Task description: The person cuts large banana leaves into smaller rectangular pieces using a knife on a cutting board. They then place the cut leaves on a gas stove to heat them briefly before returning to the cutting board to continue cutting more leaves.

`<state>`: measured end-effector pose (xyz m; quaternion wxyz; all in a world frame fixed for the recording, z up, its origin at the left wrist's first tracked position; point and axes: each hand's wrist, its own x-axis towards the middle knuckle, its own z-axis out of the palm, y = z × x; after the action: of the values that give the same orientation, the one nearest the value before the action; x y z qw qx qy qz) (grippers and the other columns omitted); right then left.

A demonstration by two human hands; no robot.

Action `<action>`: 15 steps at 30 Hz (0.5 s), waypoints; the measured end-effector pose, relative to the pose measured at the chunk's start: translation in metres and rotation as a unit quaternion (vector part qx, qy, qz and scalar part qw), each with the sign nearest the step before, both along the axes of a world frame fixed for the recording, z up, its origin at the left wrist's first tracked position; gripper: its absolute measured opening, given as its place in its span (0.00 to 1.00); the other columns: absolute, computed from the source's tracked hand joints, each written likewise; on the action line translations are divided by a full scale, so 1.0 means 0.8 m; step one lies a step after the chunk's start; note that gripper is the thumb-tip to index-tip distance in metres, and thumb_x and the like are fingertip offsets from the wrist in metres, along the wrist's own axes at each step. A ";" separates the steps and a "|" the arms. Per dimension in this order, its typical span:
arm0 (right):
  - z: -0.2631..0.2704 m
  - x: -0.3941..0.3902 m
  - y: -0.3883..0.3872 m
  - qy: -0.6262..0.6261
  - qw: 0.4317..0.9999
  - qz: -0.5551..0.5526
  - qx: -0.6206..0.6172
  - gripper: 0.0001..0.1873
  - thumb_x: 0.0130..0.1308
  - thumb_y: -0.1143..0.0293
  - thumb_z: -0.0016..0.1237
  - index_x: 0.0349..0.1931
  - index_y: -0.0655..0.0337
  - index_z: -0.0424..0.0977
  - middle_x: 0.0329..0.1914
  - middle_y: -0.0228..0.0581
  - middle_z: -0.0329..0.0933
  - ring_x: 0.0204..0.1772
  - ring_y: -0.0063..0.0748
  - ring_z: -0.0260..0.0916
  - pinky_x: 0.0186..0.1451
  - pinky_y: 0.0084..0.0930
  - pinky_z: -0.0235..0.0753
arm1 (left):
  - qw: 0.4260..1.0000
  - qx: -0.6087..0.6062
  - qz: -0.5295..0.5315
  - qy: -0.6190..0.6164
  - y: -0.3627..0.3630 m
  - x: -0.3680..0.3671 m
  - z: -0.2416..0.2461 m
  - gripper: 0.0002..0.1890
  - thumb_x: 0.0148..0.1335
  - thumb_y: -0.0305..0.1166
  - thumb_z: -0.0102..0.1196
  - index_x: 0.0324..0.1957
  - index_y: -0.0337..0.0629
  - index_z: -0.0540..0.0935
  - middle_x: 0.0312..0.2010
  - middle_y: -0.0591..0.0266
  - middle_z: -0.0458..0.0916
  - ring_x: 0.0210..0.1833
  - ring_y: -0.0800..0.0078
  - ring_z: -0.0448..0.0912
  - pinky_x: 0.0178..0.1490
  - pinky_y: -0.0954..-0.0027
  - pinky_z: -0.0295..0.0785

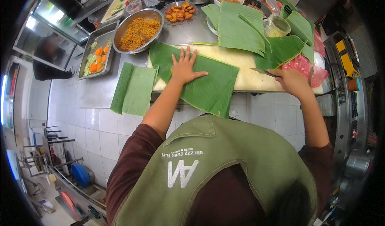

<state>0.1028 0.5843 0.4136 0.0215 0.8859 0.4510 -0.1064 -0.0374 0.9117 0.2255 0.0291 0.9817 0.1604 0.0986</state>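
Observation:
My left hand (184,68) lies flat with spread fingers on a piece of banana leaf (210,78), which covers part of a pale cutting board (245,78) and hangs over its near edge. In my right hand (290,78) is a knife (261,71), its blade pointing left above the board, apart from the leaf under my left hand. A smaller cut piece of banana leaf (137,89) rests at the left, on the metal table. More banana leaf sheets (240,27) are stacked at the far side of the board, and a folded one (279,51) lies near the knife.
A steel bowl of noodles (140,30) and a tray of sliced cucumber and carrot (97,60) stand at the left. Behind are a plate of fried pieces (180,12) and several bowls. Red plastic (303,66) lies beside my right hand. A person (49,54) is at the far left.

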 end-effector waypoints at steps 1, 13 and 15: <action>-0.006 -0.005 0.010 -0.009 1.000 -0.009 0.006 0.18 0.57 0.68 0.45 0.49 0.45 0.72 0.31 0.49 0.75 0.34 0.49 0.72 0.38 0.40 0.70 | 1.000 -0.004 -0.010 0.010 -0.010 -0.001 0.004 0.56 0.37 0.76 0.41 0.66 0.54 0.49 0.68 0.56 0.42 0.70 0.53 0.41 0.63 0.34 0.33; -0.109 -0.044 0.215 0.029 0.985 0.110 0.126 0.20 0.60 0.69 0.39 0.54 0.45 0.68 0.30 0.48 0.75 0.36 0.45 0.74 0.37 0.39 0.72 | 0.989 0.064 0.129 -0.016 0.050 -0.014 -0.008 0.57 0.38 0.67 0.54 0.66 0.45 0.49 0.67 0.57 0.47 0.70 0.62 0.44 0.66 0.41 0.35; -0.115 -0.050 0.247 0.029 0.986 0.112 0.118 0.20 0.59 0.71 0.37 0.53 0.46 0.68 0.31 0.48 0.76 0.37 0.44 0.74 0.38 0.38 0.73 | 0.987 -0.058 0.128 0.076 0.062 -0.023 0.036 0.60 0.34 0.70 0.54 0.66 0.43 0.48 0.67 0.58 0.48 0.70 0.64 0.43 0.67 0.43 0.33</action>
<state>0.0628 0.7822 0.3218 -0.0845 0.8228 0.5570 -0.0750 -0.0556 0.9611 0.2546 0.0613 0.9544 0.2916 0.0175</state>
